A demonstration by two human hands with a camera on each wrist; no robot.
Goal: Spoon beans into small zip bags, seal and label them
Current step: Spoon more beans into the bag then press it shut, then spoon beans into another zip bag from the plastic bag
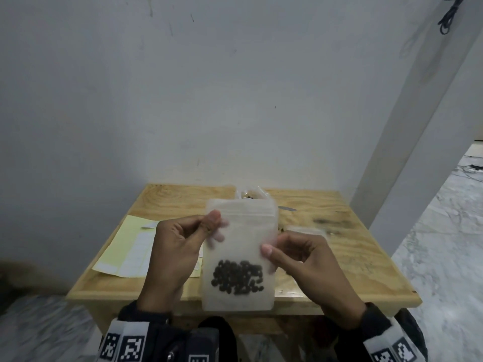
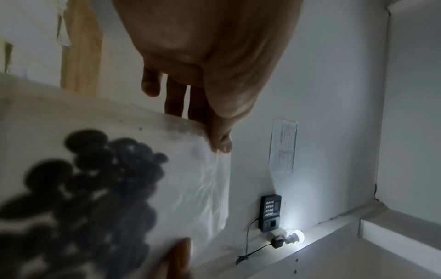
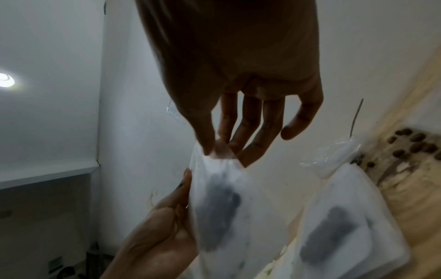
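I hold a translucent white zip bag (image 1: 243,239) upright over the table's front edge, with dark beans (image 1: 237,279) heaped in its bottom. My left hand (image 1: 215,227) pinches the bag's upper left edge just below the zip strip, thumb in front and fingers behind. My right hand (image 1: 269,257) pinches the right edge at mid-height. The left wrist view shows my thumb on the bag (image 2: 190,179) edge, the beans (image 2: 95,188) close and blurred. In the right wrist view, my right hand (image 3: 219,151) grips the bag (image 3: 238,207) edge.
The small wooden table (image 1: 352,257) stands against a white wall. A yellow label sheet (image 1: 130,246) lies at the left. Behind the held bag are a clear supply bag (image 1: 251,197) and a spoon handle (image 1: 287,208). Another filled bag (image 3: 346,217) and loose beans (image 3: 417,143) lie at the right.
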